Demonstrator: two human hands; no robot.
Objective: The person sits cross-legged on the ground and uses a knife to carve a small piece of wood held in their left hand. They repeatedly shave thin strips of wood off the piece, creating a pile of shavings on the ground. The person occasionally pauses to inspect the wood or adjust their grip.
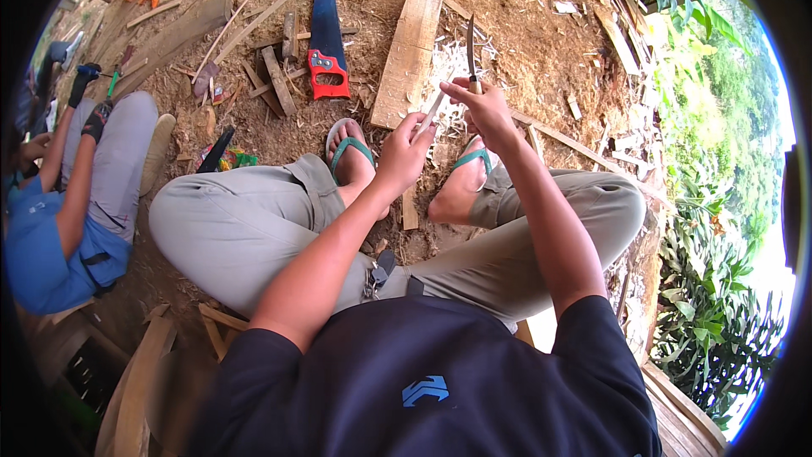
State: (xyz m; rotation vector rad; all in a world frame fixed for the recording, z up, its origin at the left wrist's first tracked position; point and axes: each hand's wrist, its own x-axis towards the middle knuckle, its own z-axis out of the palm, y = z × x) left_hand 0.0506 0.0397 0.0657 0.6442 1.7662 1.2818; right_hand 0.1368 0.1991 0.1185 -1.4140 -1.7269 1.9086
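Inspector: Condition of the left hand?

Operator: On my feed, the left hand (403, 155) is closed, pinching a thin pale stick (434, 109) near its closer end.

Inspector: And the right?

Operator: The right hand (488, 112) is clamped on a knife (470, 52), its dark curved blade directed forward.

Inspector: Position of the stick?

Operator: Between the two hands. Its long axis runs forward and rightward from the left hand, the nearer one. The far end sits just beside the right hand; I cannot tell whether they touch.

Inspector: Governing relation?

Operator: In my judgement, blade to stick: the blade stands right of and beyond the far end, apart from it, not crossing its axis.
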